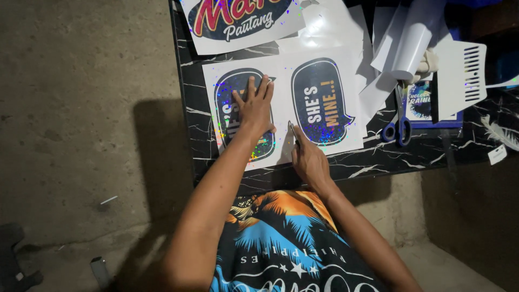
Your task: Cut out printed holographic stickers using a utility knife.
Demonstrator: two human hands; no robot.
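Two hands work over the black marbled worktop point(378, 159). On it lies a white sticker sheet point(284, 70) with two dark, glittery speech-bubble stickers. My left hand point(254, 108) lies flat, fingers spread, on the left sticker point(224, 111). My right hand point(308, 159) pinches a thin blade point(292, 131) beside the right sticker point(321, 103). Blue-handled scissors point(397, 127) rest further right.

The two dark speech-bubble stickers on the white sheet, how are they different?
The left bubble sticker is pressed flat under the left hand, so it is mostly hidden; the right bubble sticker lies uncovered. The right hand holds a thin blade beside the right bubble sticker. Both are dark, sparkly, and share one white sheet.
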